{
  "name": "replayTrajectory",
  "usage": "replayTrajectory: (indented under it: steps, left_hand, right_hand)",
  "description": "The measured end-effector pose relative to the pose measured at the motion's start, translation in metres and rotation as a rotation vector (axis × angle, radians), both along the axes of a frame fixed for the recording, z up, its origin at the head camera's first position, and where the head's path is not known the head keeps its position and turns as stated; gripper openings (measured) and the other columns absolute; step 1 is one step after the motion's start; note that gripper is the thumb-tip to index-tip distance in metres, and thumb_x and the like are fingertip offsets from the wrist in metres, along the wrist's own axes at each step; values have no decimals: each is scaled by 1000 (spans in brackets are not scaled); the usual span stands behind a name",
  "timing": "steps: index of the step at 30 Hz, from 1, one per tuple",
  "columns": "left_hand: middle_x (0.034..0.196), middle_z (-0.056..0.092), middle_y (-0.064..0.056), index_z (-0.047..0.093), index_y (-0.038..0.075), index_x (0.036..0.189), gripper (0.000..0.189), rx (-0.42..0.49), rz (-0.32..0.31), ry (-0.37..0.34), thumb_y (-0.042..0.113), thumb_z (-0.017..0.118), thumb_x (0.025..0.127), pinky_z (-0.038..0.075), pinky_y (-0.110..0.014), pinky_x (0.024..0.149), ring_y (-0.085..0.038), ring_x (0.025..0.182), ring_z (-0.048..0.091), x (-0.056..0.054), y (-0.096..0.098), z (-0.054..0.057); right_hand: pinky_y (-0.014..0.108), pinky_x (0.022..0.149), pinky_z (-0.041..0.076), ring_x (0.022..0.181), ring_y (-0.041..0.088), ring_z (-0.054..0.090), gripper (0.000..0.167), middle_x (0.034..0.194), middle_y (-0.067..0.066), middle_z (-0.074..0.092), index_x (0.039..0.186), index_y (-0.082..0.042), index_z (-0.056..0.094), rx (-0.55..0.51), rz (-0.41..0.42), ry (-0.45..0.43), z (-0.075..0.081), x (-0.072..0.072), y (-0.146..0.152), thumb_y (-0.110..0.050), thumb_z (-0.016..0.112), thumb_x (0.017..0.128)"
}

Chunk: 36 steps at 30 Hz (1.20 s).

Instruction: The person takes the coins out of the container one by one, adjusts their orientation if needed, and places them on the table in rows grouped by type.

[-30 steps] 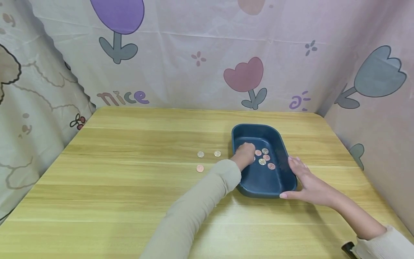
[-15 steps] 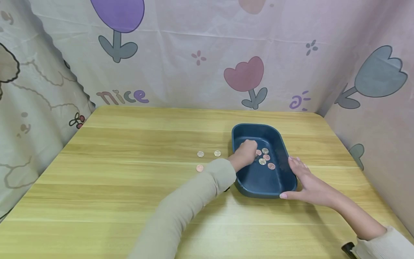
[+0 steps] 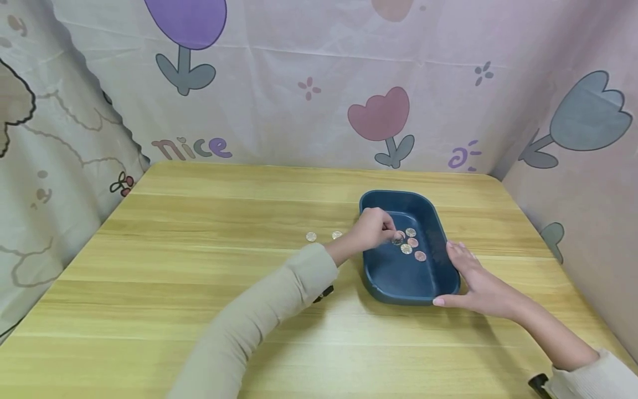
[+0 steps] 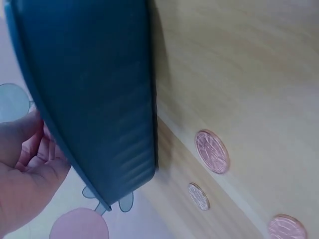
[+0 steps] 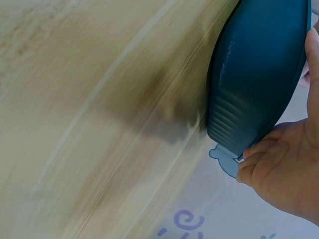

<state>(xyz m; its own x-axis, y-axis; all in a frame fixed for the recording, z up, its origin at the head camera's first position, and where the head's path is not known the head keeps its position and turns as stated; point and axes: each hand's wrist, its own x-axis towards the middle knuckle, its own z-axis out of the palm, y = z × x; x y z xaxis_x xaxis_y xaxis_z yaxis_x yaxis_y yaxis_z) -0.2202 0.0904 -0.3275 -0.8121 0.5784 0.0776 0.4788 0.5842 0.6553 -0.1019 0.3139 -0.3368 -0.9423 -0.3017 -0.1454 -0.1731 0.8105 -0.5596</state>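
Observation:
A deep dark blue tray (image 3: 401,285) stands on the table, with several copper and pale coins (image 3: 406,249) lying flat inside. My left hand (image 3: 371,228) reaches over its left wall, fingers curled, and pinches a darker coin (image 3: 397,240) between thumb and fingertips low over the tray floor. In the left wrist view the fingertips of this left hand (image 4: 27,174) are partly hidden behind the tray rim. My right hand (image 3: 480,288) holds the tray's near right corner from outside, fingers along the right wall and thumb at the front; its curled fingers (image 5: 256,159) press the wall.
Left of the tray, two pale coins (image 3: 311,236) lie on the wooden table (image 3: 199,249); the left sleeve (image 3: 279,293) covers part of the table. The left wrist view shows copper coins (image 4: 212,151) beside the tray. A printed curtain (image 3: 279,111) hangs behind the table.
My left hand has turned and drawn back a little to the left, baring the coin at its fingertips. The left sleeve now covers the copper coin on the table. The right hand stays put.

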Motion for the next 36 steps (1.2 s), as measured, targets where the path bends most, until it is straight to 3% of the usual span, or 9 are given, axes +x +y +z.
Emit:
replayTrajectory:
  steps: [6,13,20,29,36]
  left_hand:
    - [66,63,-7,71,-1,79,17,158,-35,-108,13,64,87,40,-13,50,-5,54,49,0,-19,0]
    - [73,66,-17,69,-8,83,17,257,-17,-218,6,60,88,52,-18,56,-5,55,53,4,-39,-2]
    - [68,62,-14,68,-9,82,15,283,6,-190,3,60,88,48,-16,56,-9,57,53,9,-66,-9]
    - [79,66,-24,66,-10,87,17,332,143,-192,4,56,90,56,-37,67,-9,60,57,7,-109,-19]
    - [81,66,-22,65,-9,90,19,268,292,-199,6,55,92,51,-20,59,-16,63,59,5,-141,-35]
  right_hand:
    - [72,100,8,139,46,-10,114,153,26,-3,146,5,0,0,6,9,-1,0,0,-43,75,74]
    - [72,101,8,139,47,-8,115,153,26,-2,146,5,1,11,1,13,0,0,0,-45,75,73]
    - [71,101,9,139,47,-7,115,153,27,-1,146,6,2,22,9,15,0,-1,0,-46,75,72]
    - [71,102,10,139,47,-5,115,153,28,2,146,6,4,43,28,29,1,-4,0,-46,75,72]
    - [71,101,11,139,47,-6,115,152,29,1,145,7,3,44,32,33,1,-3,0,-44,75,72]
